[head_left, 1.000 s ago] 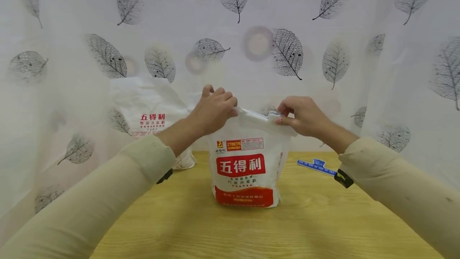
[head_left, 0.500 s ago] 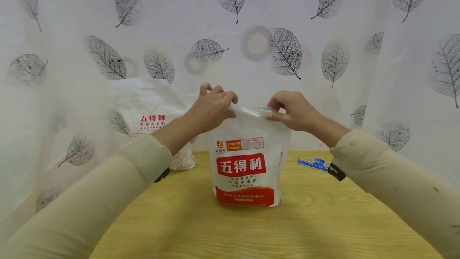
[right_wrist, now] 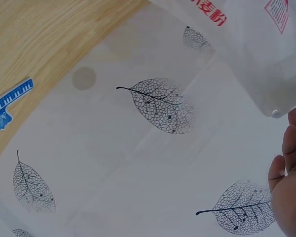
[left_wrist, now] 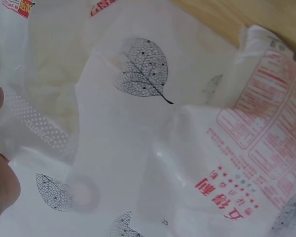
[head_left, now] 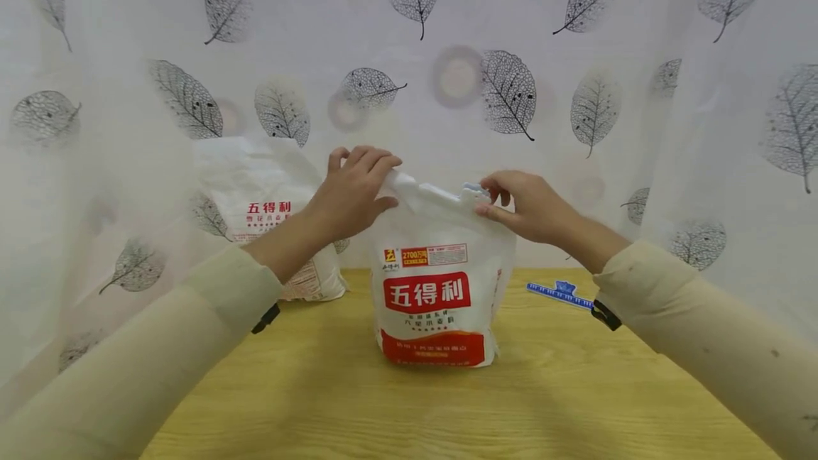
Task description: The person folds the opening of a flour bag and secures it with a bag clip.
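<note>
Flour bag point(head_left: 437, 289) was stood upright mid-bench point(head_left: 447, 403), folded top held at both ends. Left hand point(head_left: 353, 190) was clenched around the top's left corner; right hand point(head_left: 524, 203) fingers were pinched on the white clip point(head_left: 447, 197) at the right end. Second bag point(head_left: 268, 211) was seen behind-left against the leaf-print curtain point(head_left: 575, 55); blue clip point(head_left: 562, 294) was lying on the bench at right.

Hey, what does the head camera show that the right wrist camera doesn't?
Only the head view shows both hands at work: the left hand grips the folded top of the front flour bag while the right hand pinches the white clip on it; a second flour bag stands behind. Only the right wrist view shows the clip's keyboard-like print. Both share the blue clip, wooden table and leaf-print curtain.
</note>
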Available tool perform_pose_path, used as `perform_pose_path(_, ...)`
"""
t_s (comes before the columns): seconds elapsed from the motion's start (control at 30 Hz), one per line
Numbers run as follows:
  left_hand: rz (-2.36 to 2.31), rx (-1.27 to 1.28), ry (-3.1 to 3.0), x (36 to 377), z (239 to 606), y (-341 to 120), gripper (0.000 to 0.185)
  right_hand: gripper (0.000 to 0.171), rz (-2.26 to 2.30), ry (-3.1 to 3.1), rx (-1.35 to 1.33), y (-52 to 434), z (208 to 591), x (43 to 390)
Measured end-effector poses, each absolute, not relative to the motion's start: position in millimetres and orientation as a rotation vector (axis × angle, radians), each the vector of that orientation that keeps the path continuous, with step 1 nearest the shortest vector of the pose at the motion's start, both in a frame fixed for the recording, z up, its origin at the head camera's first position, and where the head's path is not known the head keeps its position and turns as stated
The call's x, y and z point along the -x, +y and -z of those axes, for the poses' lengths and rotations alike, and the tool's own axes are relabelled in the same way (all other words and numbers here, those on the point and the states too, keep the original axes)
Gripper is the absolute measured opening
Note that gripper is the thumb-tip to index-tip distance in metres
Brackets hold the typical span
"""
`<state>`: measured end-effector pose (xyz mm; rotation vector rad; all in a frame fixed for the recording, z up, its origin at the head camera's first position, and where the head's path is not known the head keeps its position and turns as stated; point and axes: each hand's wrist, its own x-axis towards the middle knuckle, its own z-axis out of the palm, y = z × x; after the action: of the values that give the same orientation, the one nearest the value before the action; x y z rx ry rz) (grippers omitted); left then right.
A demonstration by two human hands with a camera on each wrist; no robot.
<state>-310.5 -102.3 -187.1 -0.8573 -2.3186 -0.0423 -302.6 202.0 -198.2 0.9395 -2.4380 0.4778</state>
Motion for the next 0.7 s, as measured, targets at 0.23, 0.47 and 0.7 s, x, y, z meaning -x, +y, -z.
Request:
perform_pose_path(0.23, 0.132, 0.849, -2.197, 315, 200, -124, 0.069, 0.033, -0.523, -2.476, -0.876, 219, 214, 303)
perform_pose_path(0.47, 0.245, 0.786, -2.151, 314, 214, -138, 0.079, 0.045, -0.563, -2.565, -0.781, 232, 230, 300)
perform_pose_path(0.7, 0.345, 0.744, -2.191, 313, 240, -149, 0.092, 0.048, -0.648, -2.641, -0.737, 240, 255, 298)
